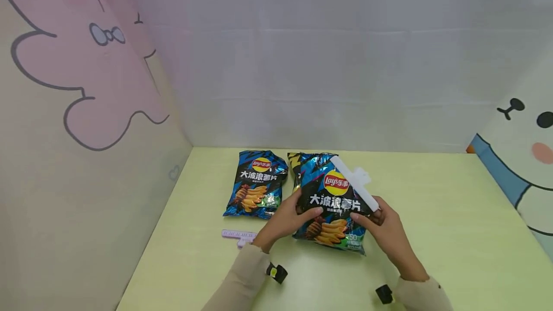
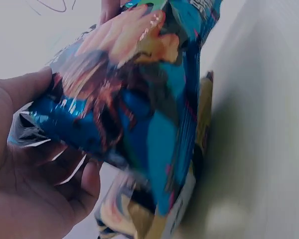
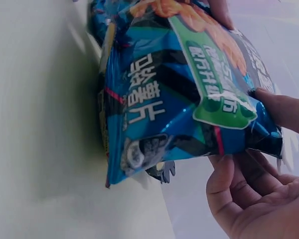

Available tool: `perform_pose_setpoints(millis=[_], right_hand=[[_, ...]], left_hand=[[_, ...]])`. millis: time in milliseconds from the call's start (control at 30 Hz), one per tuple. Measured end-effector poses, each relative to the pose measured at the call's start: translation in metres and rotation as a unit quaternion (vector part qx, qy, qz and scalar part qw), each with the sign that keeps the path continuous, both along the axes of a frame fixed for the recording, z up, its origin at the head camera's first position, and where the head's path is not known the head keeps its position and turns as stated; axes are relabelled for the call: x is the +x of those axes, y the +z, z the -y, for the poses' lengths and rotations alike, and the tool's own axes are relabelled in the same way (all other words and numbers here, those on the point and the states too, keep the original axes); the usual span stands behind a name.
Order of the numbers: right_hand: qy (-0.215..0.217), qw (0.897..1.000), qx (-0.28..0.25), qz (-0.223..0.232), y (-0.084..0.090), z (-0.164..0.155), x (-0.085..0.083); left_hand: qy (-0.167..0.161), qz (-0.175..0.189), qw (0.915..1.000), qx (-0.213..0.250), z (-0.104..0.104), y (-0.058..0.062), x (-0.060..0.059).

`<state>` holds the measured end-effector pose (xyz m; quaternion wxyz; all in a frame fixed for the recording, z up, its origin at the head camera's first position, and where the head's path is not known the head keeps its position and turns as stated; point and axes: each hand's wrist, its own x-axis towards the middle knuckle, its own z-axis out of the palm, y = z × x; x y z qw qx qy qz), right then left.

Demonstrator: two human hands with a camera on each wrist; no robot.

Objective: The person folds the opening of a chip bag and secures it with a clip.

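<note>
A: Which step? Both hands hold the clipped bag above the table, right of the second bag.

B: Left hand and right hand pinch its sides; the white clip slants across its top. Likely next: steadying it.

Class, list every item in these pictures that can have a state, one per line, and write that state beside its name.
Near chip bag: held up off the table by both hands, white clip across its top corner.
White clip: fastened on the near bag.
Far chip bag: lying flat on the table, no clip on it.
Purple clip: lying loose on the table.
Left hand: grips the near bag.
Right hand: grips the near bag.
</note>
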<state>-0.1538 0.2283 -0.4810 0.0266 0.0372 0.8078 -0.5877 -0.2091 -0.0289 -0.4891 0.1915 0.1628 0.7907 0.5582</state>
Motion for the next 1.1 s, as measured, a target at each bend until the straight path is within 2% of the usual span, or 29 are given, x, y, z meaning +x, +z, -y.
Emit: perform_pose_setpoints(millis=[167, 300, 500, 733, 867, 1100], right_hand=[[-0.006, 1.000, -0.012, 0.013, 0.002, -0.007, -0.007], [-0.022, 0.999, -0.014, 0.024, 0.002, -0.013, -0.011], [-0.040, 0.997, -0.027, 0.054, 0.000, -0.026, -0.015], [-0.054, 0.995, -0.054, 0.068, 0.006, -0.042, -0.022], [-0.064, 0.993, -0.072, 0.065, 0.007, -0.049, -0.027], [-0.075, 0.989, -0.108, 0.072, 0.004, -0.057, -0.032]], left_hand=[[0.032, 0.002, 0.9994, 0.014, -0.013, 0.001, -0.005], [0.018, 0.005, 0.9989, 0.042, -0.021, 0.002, -0.008], [0.014, 0.039, 0.9978, 0.051, -0.032, 0.003, -0.007], [0.023, 0.029, 0.9966, 0.074, -0.047, 0.002, -0.007], [0.013, 0.034, 0.9935, 0.108, -0.053, 0.000, -0.007], [0.021, 0.042, 0.9910, 0.125, -0.060, -0.006, -0.005]])
